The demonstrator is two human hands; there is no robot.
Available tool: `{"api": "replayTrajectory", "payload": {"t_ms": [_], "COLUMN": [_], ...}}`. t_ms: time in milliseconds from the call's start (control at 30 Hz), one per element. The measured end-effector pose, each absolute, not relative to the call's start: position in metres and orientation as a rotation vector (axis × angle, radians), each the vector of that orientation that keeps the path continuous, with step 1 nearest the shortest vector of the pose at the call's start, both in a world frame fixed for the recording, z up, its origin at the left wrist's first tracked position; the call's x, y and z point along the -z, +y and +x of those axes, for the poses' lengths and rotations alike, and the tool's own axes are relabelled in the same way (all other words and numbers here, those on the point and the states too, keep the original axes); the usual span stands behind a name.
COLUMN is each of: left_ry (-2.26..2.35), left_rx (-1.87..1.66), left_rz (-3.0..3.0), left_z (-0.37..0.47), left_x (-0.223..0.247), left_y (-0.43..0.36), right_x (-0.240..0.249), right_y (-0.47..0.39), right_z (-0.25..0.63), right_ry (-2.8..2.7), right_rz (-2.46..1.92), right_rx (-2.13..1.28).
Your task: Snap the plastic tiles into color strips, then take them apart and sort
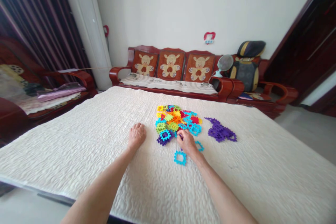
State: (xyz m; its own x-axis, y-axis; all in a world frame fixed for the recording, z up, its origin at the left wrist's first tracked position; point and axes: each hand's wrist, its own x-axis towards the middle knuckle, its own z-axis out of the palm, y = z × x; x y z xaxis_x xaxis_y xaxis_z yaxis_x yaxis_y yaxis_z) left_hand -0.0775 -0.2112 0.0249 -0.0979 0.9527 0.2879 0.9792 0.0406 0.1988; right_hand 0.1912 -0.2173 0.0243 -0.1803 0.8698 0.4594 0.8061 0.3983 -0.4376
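Observation:
My left hand rests palm down on the quilted cover, left of a heap of building pieces, and holds nothing. Its fingers lie loosely on the cloth. At the near edge of the heap is my right hand, thumb and fingers pinched together; whatever they grip is hidden. Just left of it, a light-blue square frame piece lies over dark purple pieces. Closer to me lies another light-blue frame piece, and a third blue piece is partly behind my right wrist.
A separate group of purple pieces lies right of the heap. The cream quilted cover spreads over the large table. Beyond it stand a wooden sofa with bear cushions, a small fan and a chair with a massage pad.

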Motion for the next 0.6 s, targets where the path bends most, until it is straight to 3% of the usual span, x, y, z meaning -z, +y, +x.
{"api": "replayTrajectory", "payload": {"t_ms": [600], "left_ry": [-2.232], "left_rx": [0.569], "left_rz": [-2.029], "left_z": [-0.077], "left_x": [-0.021], "left_y": [-0.210], "right_x": [-0.042], "right_y": [-0.210], "right_z": [0.147], "right_ry": [-2.328], "right_rz": [-1.380], "right_rx": [-0.279]}}
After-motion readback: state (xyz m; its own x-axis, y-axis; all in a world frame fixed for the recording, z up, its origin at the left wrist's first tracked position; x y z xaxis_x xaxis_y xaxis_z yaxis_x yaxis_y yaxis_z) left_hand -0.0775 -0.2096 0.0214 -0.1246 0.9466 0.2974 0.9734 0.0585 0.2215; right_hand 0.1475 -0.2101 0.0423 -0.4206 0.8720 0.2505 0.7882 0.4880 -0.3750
